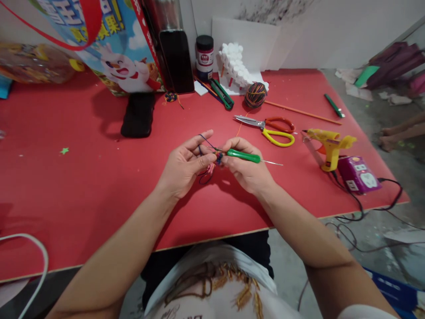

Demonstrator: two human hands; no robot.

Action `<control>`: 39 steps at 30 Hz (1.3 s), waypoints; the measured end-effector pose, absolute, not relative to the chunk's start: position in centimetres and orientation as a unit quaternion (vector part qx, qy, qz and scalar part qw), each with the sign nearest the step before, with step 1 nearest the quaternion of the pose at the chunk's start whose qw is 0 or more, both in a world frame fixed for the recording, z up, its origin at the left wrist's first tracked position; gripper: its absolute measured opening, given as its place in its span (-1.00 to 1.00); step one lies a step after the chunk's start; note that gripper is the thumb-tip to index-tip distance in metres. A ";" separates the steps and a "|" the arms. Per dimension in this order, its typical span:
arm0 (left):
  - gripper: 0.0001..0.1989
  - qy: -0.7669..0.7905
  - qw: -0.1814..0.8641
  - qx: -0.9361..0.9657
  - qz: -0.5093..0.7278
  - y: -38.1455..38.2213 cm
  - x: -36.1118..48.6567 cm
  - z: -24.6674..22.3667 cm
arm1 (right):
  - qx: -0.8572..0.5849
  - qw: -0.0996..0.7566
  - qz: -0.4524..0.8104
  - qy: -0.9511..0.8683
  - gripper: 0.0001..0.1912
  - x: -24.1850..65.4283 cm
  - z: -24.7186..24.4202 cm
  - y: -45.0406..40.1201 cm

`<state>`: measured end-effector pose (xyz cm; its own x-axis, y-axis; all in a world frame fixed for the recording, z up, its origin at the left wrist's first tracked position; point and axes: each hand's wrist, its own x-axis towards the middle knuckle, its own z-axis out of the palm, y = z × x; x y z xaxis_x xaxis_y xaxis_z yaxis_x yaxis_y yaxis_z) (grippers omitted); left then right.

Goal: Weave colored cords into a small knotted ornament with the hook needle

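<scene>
Fingers of the left hand (pixel 181 169) were pinched on a small multicoloured yarn piece (pixel 218 157), which lay directly to their right, in the gap between both hands. Dark loose loops (pixel 206 178) were hung below it, on the near side, and a taut strand (pixel 208 141) was led from the piece to the raised left index finger. By the right hand (pixel 248 168) a green-handled hook (pixel 244 156) was gripped, its long axis laid left to right, with the right end slightly nearer; a thin metal shaft (pixel 272 163) was left protruding rightward. The hook's left end was brought up against the piece, so the right hand was nearer to the tool and the left to the strand; whether a loop was caught there could not be told. All this was held above the red table (pixel 83 190). Farther off, to the right, a glue gun (pixel 330 146) was rested beside a purple box (pixel 358 175). Scissors (pixel 262 124) were laid just beyond the right hand, and past them a yarn ball (pixel 255 95) was placed near a green cutter (pixel 223 95).
</scene>
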<state>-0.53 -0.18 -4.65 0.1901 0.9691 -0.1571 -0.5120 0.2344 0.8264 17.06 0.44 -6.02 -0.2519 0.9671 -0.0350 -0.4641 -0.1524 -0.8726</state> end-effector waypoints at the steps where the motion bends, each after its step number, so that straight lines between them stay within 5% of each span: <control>1: -0.40 0.353 0.704 0.320 0.527 -0.2 -0.5 -4.6 | -0.323 0.520 0.694 -0.380 -0.72 17.0 -5.9 0.5; 33: -0.35 0.353 0.736 0.289 0.500 -0.3 -0.6 -4.8 | -0.301 0.515 0.730 -0.335 -0.67 16.8 -5.8 0.6; 39: -0.46 0.364 0.740 0.264 0.500 -0.3 -0.7 -4.8 | -0.312 0.520 0.721 -0.334 -0.66 17.0 -5.8 0.7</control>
